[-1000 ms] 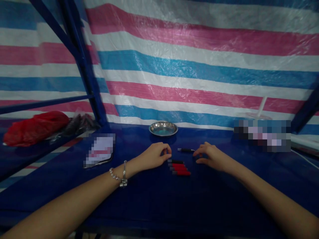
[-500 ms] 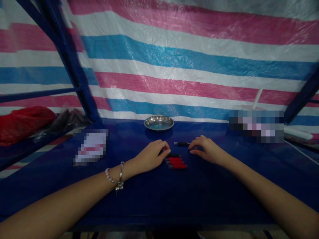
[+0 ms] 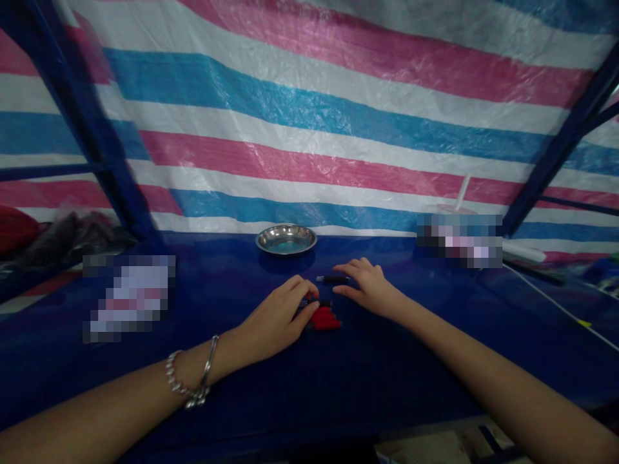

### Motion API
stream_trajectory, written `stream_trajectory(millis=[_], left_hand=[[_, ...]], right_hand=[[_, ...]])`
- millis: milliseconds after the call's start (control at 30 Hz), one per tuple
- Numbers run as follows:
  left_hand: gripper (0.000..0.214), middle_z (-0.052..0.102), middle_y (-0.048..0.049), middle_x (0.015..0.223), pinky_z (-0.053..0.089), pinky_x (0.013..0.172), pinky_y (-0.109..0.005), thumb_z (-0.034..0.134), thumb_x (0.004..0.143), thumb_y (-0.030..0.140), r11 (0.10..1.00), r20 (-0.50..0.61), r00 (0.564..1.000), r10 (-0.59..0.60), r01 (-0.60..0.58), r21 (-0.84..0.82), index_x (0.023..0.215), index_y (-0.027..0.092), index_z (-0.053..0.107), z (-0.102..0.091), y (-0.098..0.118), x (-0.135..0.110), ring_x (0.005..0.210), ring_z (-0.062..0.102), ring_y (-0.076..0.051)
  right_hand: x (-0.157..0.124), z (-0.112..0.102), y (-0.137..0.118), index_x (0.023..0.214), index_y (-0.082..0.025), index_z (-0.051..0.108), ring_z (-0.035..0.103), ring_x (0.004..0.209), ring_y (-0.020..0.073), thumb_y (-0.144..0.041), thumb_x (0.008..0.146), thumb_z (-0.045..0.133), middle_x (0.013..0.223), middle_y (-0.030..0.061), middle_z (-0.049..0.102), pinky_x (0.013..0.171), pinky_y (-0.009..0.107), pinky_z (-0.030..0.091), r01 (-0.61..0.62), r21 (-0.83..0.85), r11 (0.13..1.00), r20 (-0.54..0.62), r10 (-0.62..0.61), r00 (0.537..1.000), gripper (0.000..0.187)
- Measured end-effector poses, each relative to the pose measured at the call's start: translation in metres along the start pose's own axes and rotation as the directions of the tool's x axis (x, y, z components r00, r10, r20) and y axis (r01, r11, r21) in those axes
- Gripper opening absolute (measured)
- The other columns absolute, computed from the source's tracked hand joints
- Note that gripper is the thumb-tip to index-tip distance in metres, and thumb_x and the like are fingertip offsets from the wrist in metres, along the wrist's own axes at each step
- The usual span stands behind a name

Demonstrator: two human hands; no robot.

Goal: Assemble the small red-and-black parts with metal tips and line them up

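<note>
My left hand [image 3: 285, 314], with bracelets on the wrist, has its thumb and forefinger bent round the left end of a black pen [image 3: 325, 303]. Just below that pen, red pens [image 3: 326, 324] lie side by side on the blue table, their left ends partly hidden by my thumb. Farther back lies another black pen [image 3: 331, 279], pointing left to right. My right hand [image 3: 370, 289] is at its right end, thumb and fingers spread apart with nothing gripped between them.
A shiny round metal dish [image 3: 286, 240] stands at the back of the blue table [image 3: 367, 386]. Blurred-out items lie at left [image 3: 133, 293] and back right [image 3: 461, 241]. A white cable [image 3: 546, 296] runs along the right. Blue frame posts and striped sheeting stand behind.
The view has swung right, so things appear farther left. My right hand has spread its fingers and moved slightly over the far black pen's end. My left hand stays by the nearer pens.
</note>
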State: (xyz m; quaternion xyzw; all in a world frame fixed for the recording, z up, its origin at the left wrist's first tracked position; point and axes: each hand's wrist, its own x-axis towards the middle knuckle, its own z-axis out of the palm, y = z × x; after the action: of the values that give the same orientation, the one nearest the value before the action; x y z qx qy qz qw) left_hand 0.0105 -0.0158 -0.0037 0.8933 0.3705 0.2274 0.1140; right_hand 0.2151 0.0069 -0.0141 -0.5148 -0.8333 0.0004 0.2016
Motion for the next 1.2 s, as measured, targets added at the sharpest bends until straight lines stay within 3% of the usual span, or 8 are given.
stream_trajectory(millis=[233, 567, 733, 900, 1033, 1200], left_hand=[[0.012, 0.050, -0.0028, 0.088, 0.040, 0.063, -0.025, 0.042, 0.083, 0.020, 1.000, -0.014, 1.000, -0.005, 0.005, 0.020, 0.092, 0.017, 0.050, 0.002, -0.002, -0.004, 0.070, 0.048, -0.013], [0.014, 0.049, -0.0041, 0.093, 0.041, 0.067, -0.028, 0.040, 0.084, 0.020, 0.997, -0.089, 0.996, -0.020, 0.027, 0.074, 0.094, 0.017, 0.048, 0.001, -0.002, -0.004, 0.076, 0.050, -0.014], [0.021, 0.047, -0.0070, 0.103, 0.038, 0.073, -0.034, 0.041, 0.083, 0.023, 0.980, -0.204, 0.978, -0.040, 0.078, 0.184, 0.103, 0.016, 0.045, 0.000, -0.001, -0.001, 0.091, 0.048, -0.020], [0.022, 0.051, -0.0050, 0.102, 0.033, 0.073, -0.033, 0.040, 0.086, 0.027, 0.962, -0.194, 0.981, -0.027, 0.079, 0.263, 0.105, 0.018, 0.045, -0.001, 0.000, -0.001, 0.091, 0.049, -0.020], [0.016, 0.055, -0.0023, 0.094, 0.029, 0.070, -0.032, 0.037, 0.087, 0.026, 0.950, -0.188, 0.982, -0.008, 0.066, 0.305, 0.096, 0.018, 0.049, -0.001, 0.001, -0.001, 0.084, 0.050, -0.017], [0.014, 0.058, -0.0008, 0.087, 0.026, 0.067, -0.031, 0.038, 0.087, 0.023, 0.954, -0.221, 0.974, 0.039, 0.030, 0.299, 0.092, 0.018, 0.050, -0.001, 0.000, -0.001, 0.082, 0.052, -0.016]], right_hand=[[-0.004, 0.008, -0.001, 0.116, -0.018, 0.049, 0.043, 0.096, 0.0281, -0.043, 0.076, 0.049, 0.102, 0.0116, 0.056, 0.070, 0.038, 0.033, -0.038, -0.130, 0.991, -0.029, 0.034, 0.999, 0.047], [0.005, 0.016, -0.007, 0.093, -0.018, 0.058, 0.042, 0.092, 0.0263, -0.024, 0.083, 0.042, 0.094, 0.0107, 0.057, 0.066, 0.035, 0.028, -0.015, -0.291, 0.957, -0.074, -0.007, 0.997, 0.019], [0.003, 0.002, -0.013, 0.094, -0.017, 0.054, 0.044, 0.087, 0.0207, -0.023, 0.086, 0.040, 0.086, 0.0064, 0.061, 0.068, 0.033, 0.025, 0.128, -0.170, 0.977, -0.126, -0.150, 0.981, 0.018], [-0.002, -0.006, -0.020, 0.091, -0.018, 0.055, 0.045, 0.083, 0.0173, -0.023, 0.085, 0.042, 0.084, 0.0039, 0.062, 0.070, 0.031, 0.025, 0.214, 0.003, 0.977, -0.151, -0.211, 0.966, 0.015], [-0.007, -0.010, -0.022, 0.088, -0.019, 0.057, 0.047, 0.081, 0.0153, -0.024, 0.083, 0.045, 0.083, 0.0024, 0.062, 0.070, 0.029, 0.028, 0.225, 0.122, 0.967, -0.156, -0.205, 0.966, 0.014], [-0.009, -0.016, -0.021, 0.095, -0.021, 0.058, 0.048, 0.083, 0.0158, -0.031, 0.082, 0.047, 0.085, 0.0032, 0.062, 0.070, 0.028, 0.031, 0.128, 0.243, 0.962, -0.146, -0.095, 0.985, 0.020]])
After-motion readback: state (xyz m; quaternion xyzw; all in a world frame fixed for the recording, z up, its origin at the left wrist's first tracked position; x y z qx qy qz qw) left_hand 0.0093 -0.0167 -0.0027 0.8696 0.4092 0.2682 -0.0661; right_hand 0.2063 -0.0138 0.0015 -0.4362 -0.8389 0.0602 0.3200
